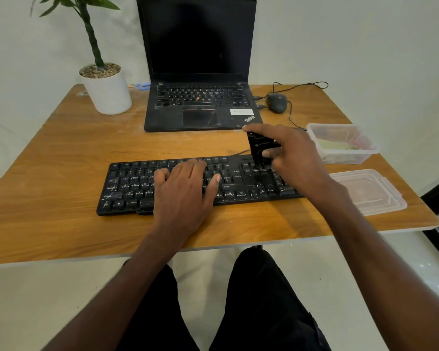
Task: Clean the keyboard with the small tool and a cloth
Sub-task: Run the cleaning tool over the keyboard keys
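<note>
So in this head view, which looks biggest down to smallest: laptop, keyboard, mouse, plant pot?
Laptop
Keyboard, though it lies nearer the camera
Plant pot
Mouse

The wooden table (61, 153) carries keyboard (127, 186), laptop (200, 110), mouse (277, 102), potted plant (107, 89), lid (370, 191) and a tub (345, 155), perhaps holding cloths
</note>
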Demonstrator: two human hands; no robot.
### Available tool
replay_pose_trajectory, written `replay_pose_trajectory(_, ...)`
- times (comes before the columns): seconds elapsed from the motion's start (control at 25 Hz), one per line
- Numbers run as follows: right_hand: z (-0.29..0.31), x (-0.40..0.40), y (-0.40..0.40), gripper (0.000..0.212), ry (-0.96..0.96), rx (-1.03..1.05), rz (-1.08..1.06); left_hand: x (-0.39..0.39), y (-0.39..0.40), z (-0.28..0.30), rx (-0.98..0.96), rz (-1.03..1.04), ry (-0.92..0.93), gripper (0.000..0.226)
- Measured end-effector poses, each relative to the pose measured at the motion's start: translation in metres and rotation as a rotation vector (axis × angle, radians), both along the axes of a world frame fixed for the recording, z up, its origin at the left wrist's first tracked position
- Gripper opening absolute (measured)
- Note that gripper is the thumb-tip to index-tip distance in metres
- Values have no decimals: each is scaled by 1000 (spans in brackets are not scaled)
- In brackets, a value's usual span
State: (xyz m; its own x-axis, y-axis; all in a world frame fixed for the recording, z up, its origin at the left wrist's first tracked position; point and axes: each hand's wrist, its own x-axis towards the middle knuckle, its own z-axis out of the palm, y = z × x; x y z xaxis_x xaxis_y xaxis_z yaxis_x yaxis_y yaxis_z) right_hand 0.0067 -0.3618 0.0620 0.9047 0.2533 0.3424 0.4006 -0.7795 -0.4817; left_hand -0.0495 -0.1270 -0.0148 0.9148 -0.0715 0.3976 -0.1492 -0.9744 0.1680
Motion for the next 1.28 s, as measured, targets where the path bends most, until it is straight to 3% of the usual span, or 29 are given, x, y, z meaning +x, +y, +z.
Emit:
replay_pose_trajectory(0.12, -2, 0, 2, 84, -1, -10, -36, -1, -1, 1, 5, -1, -10, 48)
replay_pose_trajectory(0.24, -8, 0, 2, 79, -75, 120, -86, -2, -1, 1, 6, -7, -10, 47)
replay_pose_trajectory(0.4, -5, 4, -4, 75, 36, 183, -4, 0, -1, 2, 12, -4, -11, 47)
replay_pose_trajectory(0.52, -6, 2, -2, 72, -52, 167, -70, -1, -1, 0, 3, -3, -3, 46)
replay_pose_trajectory(0.64, -4, 1, -1, 71, 28, 241, 35, -1, -1, 1, 6, -1, -4, 46)
replay_pose_trajectory(0.8, -5, 0, 1, 72, -61, 155, -66, -1, -1, 1, -2, -3, -4, 47)
replay_pose_trajectory(0.96, 4, 1, -4, 74, 72, 124, 1, -1, -1, 1, 1, 0, -7, 47)
replay_pose_trajectory(1.16, 8, -4, 1, 74, 72, 54, 64, -1, 0, 0, -5, 1, 0, 47)
replay_pose_trajectory(1.28, 13, -2, -1, 76, 50, -70, -3, -1, -2, 0, -2, 3, -6, 47)
